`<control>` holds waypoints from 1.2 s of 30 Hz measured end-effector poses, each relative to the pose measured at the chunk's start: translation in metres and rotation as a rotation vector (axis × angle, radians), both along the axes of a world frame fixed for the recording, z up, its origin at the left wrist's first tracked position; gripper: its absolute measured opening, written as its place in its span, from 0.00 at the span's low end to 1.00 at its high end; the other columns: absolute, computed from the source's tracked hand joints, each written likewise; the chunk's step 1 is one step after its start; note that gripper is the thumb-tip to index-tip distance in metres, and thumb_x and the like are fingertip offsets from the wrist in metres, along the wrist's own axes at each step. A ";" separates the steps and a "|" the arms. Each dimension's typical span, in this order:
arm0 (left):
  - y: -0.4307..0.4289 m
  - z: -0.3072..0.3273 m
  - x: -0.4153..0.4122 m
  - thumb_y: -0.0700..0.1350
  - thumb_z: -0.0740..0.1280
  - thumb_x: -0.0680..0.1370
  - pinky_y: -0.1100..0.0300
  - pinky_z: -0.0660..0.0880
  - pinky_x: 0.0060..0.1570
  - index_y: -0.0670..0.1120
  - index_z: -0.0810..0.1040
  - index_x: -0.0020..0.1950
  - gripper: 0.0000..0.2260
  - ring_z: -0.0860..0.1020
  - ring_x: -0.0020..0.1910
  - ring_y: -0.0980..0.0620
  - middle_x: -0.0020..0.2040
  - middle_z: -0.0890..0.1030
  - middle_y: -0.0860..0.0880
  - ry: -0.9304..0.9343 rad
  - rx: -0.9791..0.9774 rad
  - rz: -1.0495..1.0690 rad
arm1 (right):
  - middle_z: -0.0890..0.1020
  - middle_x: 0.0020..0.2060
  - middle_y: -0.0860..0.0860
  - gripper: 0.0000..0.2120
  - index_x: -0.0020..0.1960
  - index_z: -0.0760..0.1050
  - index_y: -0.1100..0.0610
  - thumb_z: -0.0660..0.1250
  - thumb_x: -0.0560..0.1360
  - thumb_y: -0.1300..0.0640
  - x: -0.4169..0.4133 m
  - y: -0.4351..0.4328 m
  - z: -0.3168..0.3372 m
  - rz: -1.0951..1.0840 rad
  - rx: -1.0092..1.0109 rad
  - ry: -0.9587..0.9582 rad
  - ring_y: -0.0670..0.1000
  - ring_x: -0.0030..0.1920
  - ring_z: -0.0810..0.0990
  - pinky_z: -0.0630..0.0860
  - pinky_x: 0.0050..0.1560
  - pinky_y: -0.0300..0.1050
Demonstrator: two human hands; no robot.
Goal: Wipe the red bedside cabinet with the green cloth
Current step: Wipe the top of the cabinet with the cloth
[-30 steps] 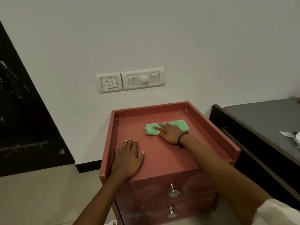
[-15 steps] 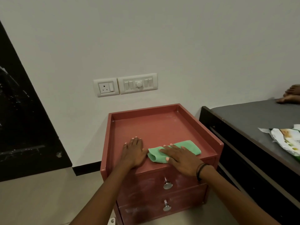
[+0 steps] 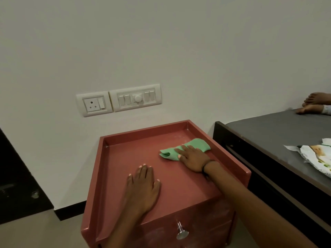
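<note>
Red bedside cabinet (image 3: 231, 164) under green cloth (image 3: 197, 145), unlabelled.

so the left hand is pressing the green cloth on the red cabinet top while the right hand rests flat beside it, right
Not quite: the hands are swapped. In the head view the right hand presses the green cloth on the red cabinet top, toward its right rear corner, while the left hand rests flat on the bare top nearer the front.
</note>
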State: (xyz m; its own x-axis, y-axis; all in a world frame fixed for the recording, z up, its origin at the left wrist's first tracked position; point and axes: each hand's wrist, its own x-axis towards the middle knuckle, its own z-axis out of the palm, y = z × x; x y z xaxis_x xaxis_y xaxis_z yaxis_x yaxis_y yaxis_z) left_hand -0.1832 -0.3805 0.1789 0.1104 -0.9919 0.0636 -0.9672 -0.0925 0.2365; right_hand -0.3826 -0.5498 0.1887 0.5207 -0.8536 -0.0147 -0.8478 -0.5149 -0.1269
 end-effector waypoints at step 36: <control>0.002 0.001 -0.001 0.57 0.46 0.85 0.48 0.42 0.80 0.50 0.47 0.84 0.28 0.44 0.82 0.53 0.84 0.46 0.49 0.015 0.002 0.022 | 0.50 0.81 0.54 0.28 0.78 0.49 0.34 0.45 0.80 0.32 -0.034 0.074 -0.003 -0.173 0.033 -0.023 0.62 0.80 0.46 0.47 0.77 0.59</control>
State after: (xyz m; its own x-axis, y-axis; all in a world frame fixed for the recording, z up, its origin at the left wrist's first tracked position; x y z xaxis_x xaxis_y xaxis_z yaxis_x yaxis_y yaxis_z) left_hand -0.1838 -0.3788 0.1794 0.1327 -0.9894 0.0594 -0.9613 -0.1139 0.2509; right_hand -0.4170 -0.4756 0.1855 0.3667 -0.9297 -0.0344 -0.9200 -0.3569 -0.1618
